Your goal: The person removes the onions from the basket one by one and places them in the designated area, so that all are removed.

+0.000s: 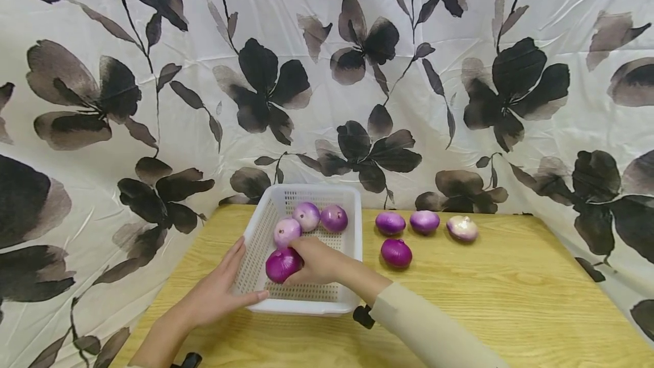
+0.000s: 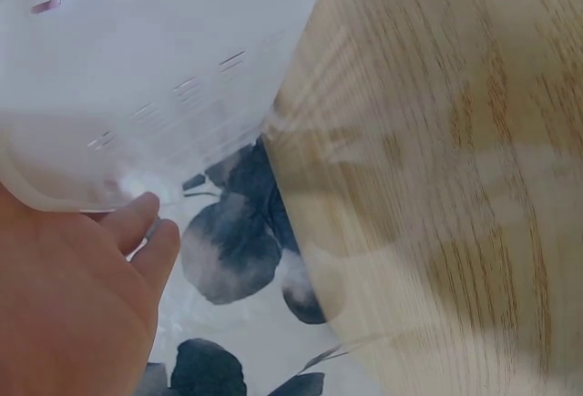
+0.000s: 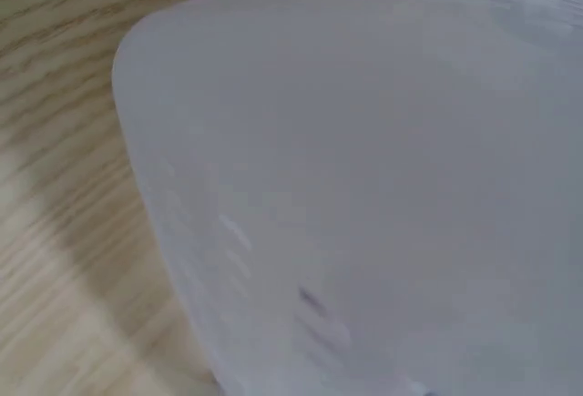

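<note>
Inside a white perforated plastic basket [image 1: 358, 249], my right hand [image 1: 319, 263] grips a dark purple red onion [image 1: 282, 266] near the basket's left front. Behind that onion are a paler onion [image 1: 287, 233], a purple-and-white onion [image 1: 306, 217] and a darker onion [image 1: 334, 218]. My left hand [image 1: 217, 291] rests against the basket's left front corner, fingers straight along the outer side and thumb at the front rim. Seen from the left wrist, the fingertips of the left hand [image 2: 82, 296] touch the basket's rim. The right wrist view is mostly filled by the basket wall [image 3: 346, 159].
To the right of the basket, several onions lie on the wooden table [image 1: 485, 294]: two purple ones [image 1: 390, 224] at the back, a darker one [image 1: 396, 253] in front, and a pale, partly peeled one [image 1: 462, 228] farther right. A floral cloth [image 1: 317, 101] hangs behind.
</note>
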The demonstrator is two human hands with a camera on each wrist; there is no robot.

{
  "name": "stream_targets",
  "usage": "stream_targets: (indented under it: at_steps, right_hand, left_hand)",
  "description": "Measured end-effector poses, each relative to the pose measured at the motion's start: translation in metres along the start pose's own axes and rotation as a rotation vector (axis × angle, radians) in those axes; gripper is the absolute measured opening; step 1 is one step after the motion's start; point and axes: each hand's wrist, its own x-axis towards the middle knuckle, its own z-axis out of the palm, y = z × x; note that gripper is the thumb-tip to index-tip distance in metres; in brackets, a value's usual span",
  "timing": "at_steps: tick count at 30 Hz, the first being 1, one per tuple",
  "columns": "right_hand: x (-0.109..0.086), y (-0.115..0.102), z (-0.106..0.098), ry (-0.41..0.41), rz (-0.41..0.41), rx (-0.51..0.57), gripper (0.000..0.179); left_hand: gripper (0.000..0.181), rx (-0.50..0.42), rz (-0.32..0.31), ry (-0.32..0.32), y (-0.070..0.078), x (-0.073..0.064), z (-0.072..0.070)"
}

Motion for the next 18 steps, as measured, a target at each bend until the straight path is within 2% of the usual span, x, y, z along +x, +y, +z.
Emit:
stream_targets:
  at_steps: [8,18]
  right_hand:
    - [-0.020,0.003,-0.018,0.062,0.037,0.067,0.059]
    - [-0.055,0.021,-0.046,0.140,0.055,0.140,0.061]
  left_hand:
    - [0.123,0.001,0.003,-0.004,-0.002,0.001,0.002]
    - [0.124,0.020,0.006,0.002,-0.005,0.001,0.003]
